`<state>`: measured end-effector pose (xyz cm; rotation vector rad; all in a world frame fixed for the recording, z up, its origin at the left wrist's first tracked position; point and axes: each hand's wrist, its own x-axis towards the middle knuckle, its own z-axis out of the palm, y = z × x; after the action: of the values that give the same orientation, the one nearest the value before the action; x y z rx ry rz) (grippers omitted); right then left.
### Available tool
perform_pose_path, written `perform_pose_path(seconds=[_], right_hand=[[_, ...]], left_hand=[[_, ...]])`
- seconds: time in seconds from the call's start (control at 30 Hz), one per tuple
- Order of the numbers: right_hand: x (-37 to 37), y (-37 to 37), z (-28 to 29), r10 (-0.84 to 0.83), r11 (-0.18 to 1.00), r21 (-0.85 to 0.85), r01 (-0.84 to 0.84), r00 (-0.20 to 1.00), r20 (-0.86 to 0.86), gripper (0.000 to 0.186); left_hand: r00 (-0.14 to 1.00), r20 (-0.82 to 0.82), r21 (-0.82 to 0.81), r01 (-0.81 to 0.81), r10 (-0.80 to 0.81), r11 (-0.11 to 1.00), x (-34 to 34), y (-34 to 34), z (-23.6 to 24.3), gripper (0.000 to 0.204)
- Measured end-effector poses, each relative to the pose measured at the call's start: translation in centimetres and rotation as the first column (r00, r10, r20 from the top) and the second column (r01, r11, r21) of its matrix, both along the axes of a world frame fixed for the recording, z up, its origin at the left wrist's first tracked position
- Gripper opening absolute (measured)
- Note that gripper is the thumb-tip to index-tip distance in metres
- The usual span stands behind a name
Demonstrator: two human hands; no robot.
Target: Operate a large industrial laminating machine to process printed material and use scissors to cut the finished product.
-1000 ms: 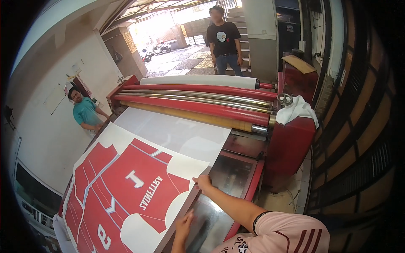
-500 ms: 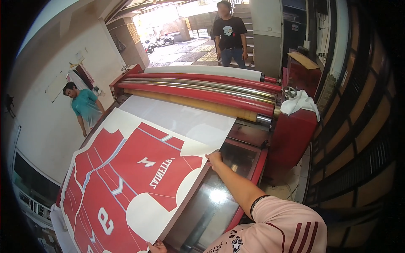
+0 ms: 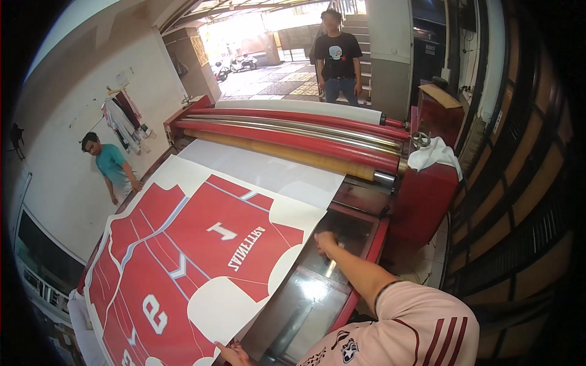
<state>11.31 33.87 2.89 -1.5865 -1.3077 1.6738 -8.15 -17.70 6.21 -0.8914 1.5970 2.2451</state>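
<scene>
A large white paper sheet (image 3: 287, 213) printed with red jersey panels and mirrored lettering lies across the machine's bed. At its near lower edge, my left hand (image 3: 233, 354) pinches the sheet; part of this hand is cut off by the picture's bottom. My right hand (image 3: 326, 240) is just beside the sheet's right edge, over the dark shiny bed plate (image 3: 314, 283). Its fingers are curled, and it appears apart from the paper. Beneath the printed sheet, a pale smooth sheet (image 3: 262, 168) runs up to the rollers.
Red and metal rollers (image 3: 293, 131) span the machine, with a handwheel (image 3: 420, 139) and white cloth (image 3: 436, 155) at its right end. A person in teal (image 3: 115, 163) stands at the left side, a hand at the bed's edge. Another in black (image 3: 339, 55) stands behind the rollers.
My right hand has come off the sheet's edge and moved slightly right and down. The sheet's right corner has shifted to the right. The person in teal now reaches to the bed's edge.
</scene>
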Motion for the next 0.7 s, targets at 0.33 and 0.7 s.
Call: perform_pose_path(seconds=[0.33, 0.7], right_hand=[[14.2, -17.5, -0.4, 0.257, 0.274, 0.664, -0.695, 0.719, 0.646, 0.059], [17.4, -13.7, 59.5, -0.147, -0.506, 0.862, 0.027, 0.982, -0.118, 0.077]], left_hand=[[0.990, -0.127, 0.189, 0.086, -0.063, 0.978, 0.0, 1.8, 0.9, 0.060], [0.975, -0.059, 0.148, 0.223, -0.216, 0.964, -0.6, 1.1, 0.7, 0.069]])
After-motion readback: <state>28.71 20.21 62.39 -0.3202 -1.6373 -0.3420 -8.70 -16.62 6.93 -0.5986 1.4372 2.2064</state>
